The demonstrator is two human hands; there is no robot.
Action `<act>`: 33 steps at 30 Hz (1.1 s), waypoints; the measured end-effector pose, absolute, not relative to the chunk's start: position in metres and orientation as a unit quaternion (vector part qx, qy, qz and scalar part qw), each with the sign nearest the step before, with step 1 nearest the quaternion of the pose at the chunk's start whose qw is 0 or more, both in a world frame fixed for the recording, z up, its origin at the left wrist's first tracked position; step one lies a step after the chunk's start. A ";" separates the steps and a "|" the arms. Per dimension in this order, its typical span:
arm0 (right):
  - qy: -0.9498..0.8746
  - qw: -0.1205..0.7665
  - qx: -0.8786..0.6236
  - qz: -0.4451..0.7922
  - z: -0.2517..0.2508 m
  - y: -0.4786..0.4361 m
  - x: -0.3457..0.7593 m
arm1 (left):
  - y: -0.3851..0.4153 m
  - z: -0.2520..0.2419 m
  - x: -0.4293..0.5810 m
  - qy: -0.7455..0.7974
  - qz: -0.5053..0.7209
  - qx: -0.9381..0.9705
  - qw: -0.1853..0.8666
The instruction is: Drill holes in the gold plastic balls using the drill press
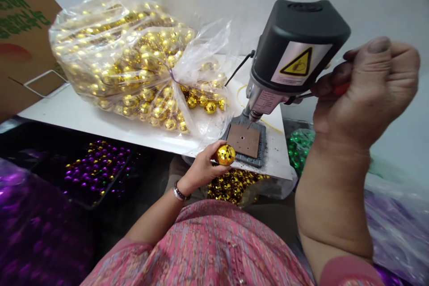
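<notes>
1. My left hand (201, 170) is clamped around a gold mirrored ball (225, 154), fingers curled about it. At 12 o'clock, it sits just past the counter's near edge, close to the drill's base.
2. My right hand (367, 91) is closed in a fist on a red handle (341, 89), raised at 2 o'clock beside a black bench drill (295, 49).
3. The drill's bit (250, 121) hangs just above a brown pad (244, 140), with a narrow gap between them. The pad lies on a grey base plate (258, 159).
4. The white counter (67, 118) carries the drill and, at 11 o'clock, a clear plastic bag (117, 62) of gold balls. Loose gold balls (210, 107) lie against it, well apart from my left hand.
5. Below the counter's edge are a heap of gold balls (231, 186) at 12 o'clock, a black tray of purple balls (97, 165) at 10 o'clock, and green balls (299, 149) at 2 o'clock.
6. A cardboard box (23, 31) stands at 11 o'clock against a white wall (385, 0).
</notes>
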State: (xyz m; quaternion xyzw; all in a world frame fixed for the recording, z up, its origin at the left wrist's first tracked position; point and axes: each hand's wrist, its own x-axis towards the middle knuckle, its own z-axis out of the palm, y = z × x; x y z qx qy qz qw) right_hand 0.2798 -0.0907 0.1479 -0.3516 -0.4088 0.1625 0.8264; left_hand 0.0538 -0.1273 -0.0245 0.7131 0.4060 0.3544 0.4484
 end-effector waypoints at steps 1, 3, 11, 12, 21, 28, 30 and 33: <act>-0.410 0.827 -0.347 0.168 0.148 -0.092 0.279 | -0.127 -0.024 0.053 0.406 0.355 0.723 0.432; -0.416 0.824 -0.339 0.182 0.148 -0.095 0.278 | -0.126 -0.023 0.053 0.406 0.346 0.738 0.414; -0.434 0.821 -0.341 0.149 0.143 -0.094 0.279 | -0.135 -0.024 0.047 0.358 0.179 0.783 0.476; -0.437 0.822 -0.337 0.142 0.143 -0.093 0.280 | -0.133 -0.025 0.047 0.372 0.185 0.783 0.464; -0.439 0.820 -0.345 0.126 0.139 -0.095 0.281 | 0.004 -0.011 0.054 0.618 0.304 0.676 0.260; -0.452 0.808 -0.366 0.100 0.135 -0.096 0.282 | 0.061 -0.023 0.072 0.625 0.176 0.740 0.172; -0.456 0.805 -0.368 0.093 0.135 -0.097 0.282 | 0.061 -0.025 0.076 0.625 0.172 0.745 0.158; -0.464 0.799 -0.374 0.084 0.134 -0.098 0.281 | 0.055 -0.021 0.076 0.612 0.196 0.744 0.180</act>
